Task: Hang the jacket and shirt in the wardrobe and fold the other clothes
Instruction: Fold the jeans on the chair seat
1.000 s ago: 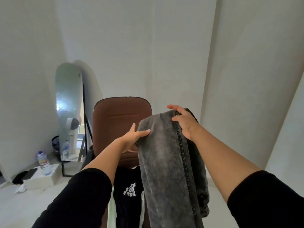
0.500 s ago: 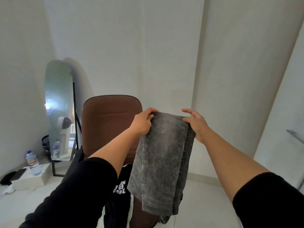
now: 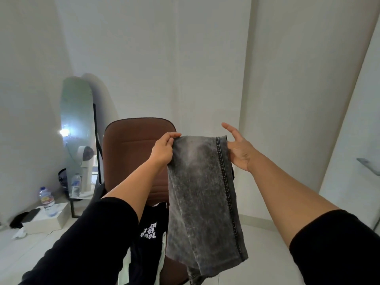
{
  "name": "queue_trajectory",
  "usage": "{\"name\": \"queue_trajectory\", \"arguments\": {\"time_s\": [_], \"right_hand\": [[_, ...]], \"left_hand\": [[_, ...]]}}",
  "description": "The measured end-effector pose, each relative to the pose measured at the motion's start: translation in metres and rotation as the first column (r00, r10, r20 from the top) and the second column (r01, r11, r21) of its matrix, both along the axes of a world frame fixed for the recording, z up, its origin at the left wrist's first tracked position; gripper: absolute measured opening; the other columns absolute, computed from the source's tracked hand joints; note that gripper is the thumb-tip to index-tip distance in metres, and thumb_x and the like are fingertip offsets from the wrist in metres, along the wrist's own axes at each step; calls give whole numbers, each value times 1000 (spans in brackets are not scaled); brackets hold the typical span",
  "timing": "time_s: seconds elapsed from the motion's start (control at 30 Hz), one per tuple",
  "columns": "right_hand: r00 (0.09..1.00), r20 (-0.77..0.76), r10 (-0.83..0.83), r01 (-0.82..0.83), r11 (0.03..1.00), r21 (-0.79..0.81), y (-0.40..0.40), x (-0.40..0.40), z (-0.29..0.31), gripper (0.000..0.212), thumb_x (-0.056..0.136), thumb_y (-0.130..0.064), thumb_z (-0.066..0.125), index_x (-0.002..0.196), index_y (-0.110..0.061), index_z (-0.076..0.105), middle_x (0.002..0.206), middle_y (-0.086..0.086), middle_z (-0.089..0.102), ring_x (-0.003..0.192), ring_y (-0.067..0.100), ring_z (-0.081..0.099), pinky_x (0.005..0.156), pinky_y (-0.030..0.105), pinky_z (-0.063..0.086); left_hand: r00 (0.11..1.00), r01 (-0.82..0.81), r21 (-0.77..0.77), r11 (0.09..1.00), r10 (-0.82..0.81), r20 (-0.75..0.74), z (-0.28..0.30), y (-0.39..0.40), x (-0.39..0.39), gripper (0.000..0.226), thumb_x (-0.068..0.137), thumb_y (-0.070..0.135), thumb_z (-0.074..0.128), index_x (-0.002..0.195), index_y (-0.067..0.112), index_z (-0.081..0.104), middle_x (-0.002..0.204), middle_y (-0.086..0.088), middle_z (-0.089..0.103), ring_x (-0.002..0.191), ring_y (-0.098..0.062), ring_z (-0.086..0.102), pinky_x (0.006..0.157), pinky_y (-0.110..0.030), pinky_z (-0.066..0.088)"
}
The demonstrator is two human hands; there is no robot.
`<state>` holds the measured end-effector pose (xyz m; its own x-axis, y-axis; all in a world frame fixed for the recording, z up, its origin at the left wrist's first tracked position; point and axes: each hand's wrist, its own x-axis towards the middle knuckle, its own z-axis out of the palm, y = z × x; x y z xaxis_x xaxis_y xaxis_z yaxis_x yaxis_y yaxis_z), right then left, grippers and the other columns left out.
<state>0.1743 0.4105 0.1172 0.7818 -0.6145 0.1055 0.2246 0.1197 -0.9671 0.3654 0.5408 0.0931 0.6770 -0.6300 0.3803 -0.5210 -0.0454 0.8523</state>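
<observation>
A: Head view is showing grey jeans [image 3: 203,194] hanging doubled over in the air, in front of a brown chair [image 3: 135,153].

B: Who is holding them?

A: Both hands are working the top fold. The left hand [image 3: 163,150] is pinching the left corner between thumb and fingers. The right hand [image 3: 239,152] is sitting against the right corner by the stitched seam, fingers spread and mostly straight; I cannot tell whether its thumb is gripping behind the cloth.

B: How are they going to handle?

A: Denim like this is looking thick and fairly heavy, soft enough to drape yet stiff enough to keep a crease. I am judging that the weight is pulling down on the left pinch, so a firmer hold at both top corners would be safer.

B: Anything else waiting?

A: A black shirt [image 3: 150,233] with white lettering is lying on the chair seat, below the jeans. A mirror [image 3: 77,128] is leaning on the wall at left, with a bottle [image 3: 46,199] on a white box [image 3: 46,220].
</observation>
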Motion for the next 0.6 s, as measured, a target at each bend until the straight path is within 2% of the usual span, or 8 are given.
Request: {"name": "queue_trajectory", "arguments": {"time_s": [0.07, 0.17, 0.27, 0.33, 0.4, 0.47, 0.53, 0.6], "right_hand": [[995, -99, -28, 17, 994, -108, 0, 2, -3, 69, 90, 17, 38, 132, -36, 46, 83, 10, 56, 58, 14, 53, 49, 25, 48], [980, -199, -30, -19, 971, -238, 1, 5, -6, 70, 88, 19, 33, 134, -33, 45, 89, 12, 54, 69, 16, 50, 61, 28, 46], [969, -243, -31, -52, 943, -327, -1, 6, -9, 59, 93, 9, 40, 138, -29, 43, 75, 8, 48, 66, 16, 44, 62, 27, 41], [970, -242, -25, -53, 949, -312, 0, 8, -11, 56, 95, 2, 44, 139, -31, 40, 75, 9, 48, 69, 17, 47, 65, 26, 46], [974, -224, 15, -73, 964, -255, 2, 14, -17, 57, 95, 0, 45, 141, -33, 37, 88, 11, 56, 81, 22, 54, 83, 35, 52], [976, -213, 45, -85, 980, -182, 8, 25, -21, 49, 99, -11, 42, 140, -38, 37, 95, 9, 61, 91, 24, 55, 95, 46, 45], [979, -189, 75, -94, 992, -89, 17, 33, -20, 39, 100, -30, 37, 137, -41, 40, 102, 10, 63, 94, 26, 54, 92, 46, 43], [977, -194, 84, -104, 990, -95, 25, 39, -20, 41, 97, -39, 43, 138, -41, 38, 105, 10, 62, 90, 25, 56, 83, 39, 44]], "left_hand": [[996, 32, 69, 997, -37, 79, 1, 5, -1, 34, 102, 18, 30, 114, 28, 61, 119, 5, 57, 108, -17, 50, 87, -29, 39], [976, 39, 180, 983, -76, 204, 3, 16, 1, 34, 103, 17, 31, 119, 24, 59, 116, 4, 57, 105, -14, 49, 85, -25, 36], [968, -21, 213, 977, -34, 250, 3, 27, 13, 35, 102, 13, 31, 119, 26, 60, 117, 4, 59, 106, -14, 49, 85, -24, 36], [977, 1, 211, 978, -46, 207, 4, 31, 19, 36, 102, 13, 31, 119, 28, 59, 123, 4, 58, 113, -16, 49, 90, -25, 37], [988, 62, 197, 978, -88, 124, 4, 32, 17, 36, 102, 13, 29, 122, 27, 56, 128, 4, 54, 117, -16, 46, 94, -26, 36], [994, 84, 195, 977, -97, 55, 1, 35, 13, 36, 103, 14, 29, 129, 27, 50, 133, 3, 49, 119, -14, 43, 97, -28, 34], [996, 80, 205, 976, -86, 23, -7, 39, 12, 37, 103, 16, 29, 134, 30, 44, 138, 2, 45, 124, -17, 42, 105, -33, 35], [996, 87, 201, 976, -85, -20, -14, 44, 12, 40, 103, 16, 31, 139, 32, 38, 139, 1, 44, 125, -20, 42, 108, -39, 35]]}}
